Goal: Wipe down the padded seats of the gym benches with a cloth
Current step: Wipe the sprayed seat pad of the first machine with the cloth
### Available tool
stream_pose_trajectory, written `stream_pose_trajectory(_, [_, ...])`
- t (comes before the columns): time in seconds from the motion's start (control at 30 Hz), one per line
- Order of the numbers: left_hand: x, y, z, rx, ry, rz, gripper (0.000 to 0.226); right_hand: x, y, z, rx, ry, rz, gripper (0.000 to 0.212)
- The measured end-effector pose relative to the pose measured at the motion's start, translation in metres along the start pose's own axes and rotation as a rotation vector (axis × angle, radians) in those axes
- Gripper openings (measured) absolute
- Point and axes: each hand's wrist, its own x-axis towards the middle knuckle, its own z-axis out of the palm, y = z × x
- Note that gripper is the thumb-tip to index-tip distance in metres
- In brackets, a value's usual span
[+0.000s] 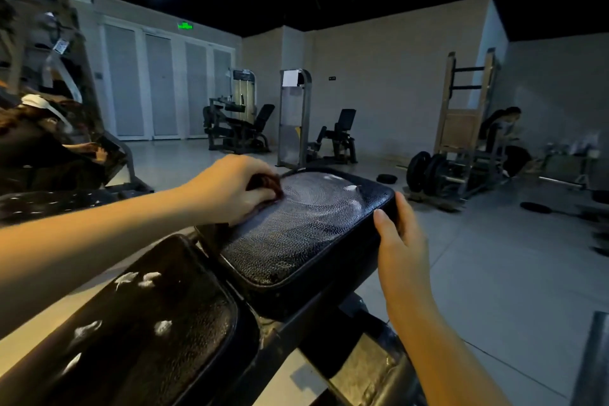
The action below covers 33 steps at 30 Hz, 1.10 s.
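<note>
Wiping the seat (296,237)
Left hand (230,189) bunches the cloth (267,182); right hand (399,236) grips the seat edge. Best to press flat, rubbing toward the white foam (351,188).

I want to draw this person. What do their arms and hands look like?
The left arm and right arm are bare up to the picture's edge, with no sleeves showing. The left hand and right hand wear no gloves, and I see no watch, bracelet or ring.
</note>
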Motion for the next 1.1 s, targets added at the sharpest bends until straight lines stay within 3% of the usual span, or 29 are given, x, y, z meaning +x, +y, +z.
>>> stream_pose_trajectory(0.1, [0.049, -0.011, 0.017, 0.062, 0.015, -0.127, 0.014, 0.000, 0.001, 0.001, -0.013, 0.000, -0.016, 0.051])
stream_pose_trajectory(0.23, [0.103, 0.035, 0.044, -0.037, 0.063, -0.121, 0.014, -0.002, 0.001, 0.000, -0.026, -0.003, -0.029, 0.052])
stream_pose_trajectory(0.37, [0.067, 0.087, 0.039, -0.140, -0.002, 0.188, 0.013, -0.002, -0.002, -0.002, 0.003, -0.004, -0.010, 0.047])
stream_pose_trajectory(0.43, [0.029, 0.080, 0.028, -0.143, -0.031, 0.278, 0.014, 0.000, -0.003, -0.002, 0.045, -0.002, 0.017, 0.049])
stream_pose_trajectory(0.53, [-0.001, 0.028, 0.010, -0.094, -0.003, 0.117, 0.015, 0.001, -0.001, -0.001, 0.064, -0.006, 0.021, 0.053])
stream_pose_trajectory(0.67, [0.040, -0.002, 0.015, 0.045, 0.012, -0.122, 0.019, 0.002, 0.004, -0.002, 0.018, -0.005, -0.011, 0.053])
stream_pose_trajectory(0.77, [0.072, 0.033, 0.032, -0.035, 0.050, -0.101, 0.020, -0.002, 0.000, -0.002, -0.014, -0.012, -0.027, 0.051])
stream_pose_trajectory(0.87, [0.057, 0.082, 0.036, -0.139, 0.012, 0.114, 0.017, -0.003, -0.005, -0.003, 0.003, -0.025, -0.015, 0.038])
stream_pose_trajectory(0.97, [0.014, 0.079, 0.023, -0.137, -0.038, 0.264, 0.016, -0.002, -0.005, -0.002, 0.015, -0.014, 0.002, 0.042])
stream_pose_trajectory(1.1, [0.011, 0.005, 0.002, 0.052, -0.023, -0.025, 0.020, 0.000, -0.001, -0.002, 0.022, -0.011, 0.003, 0.052])
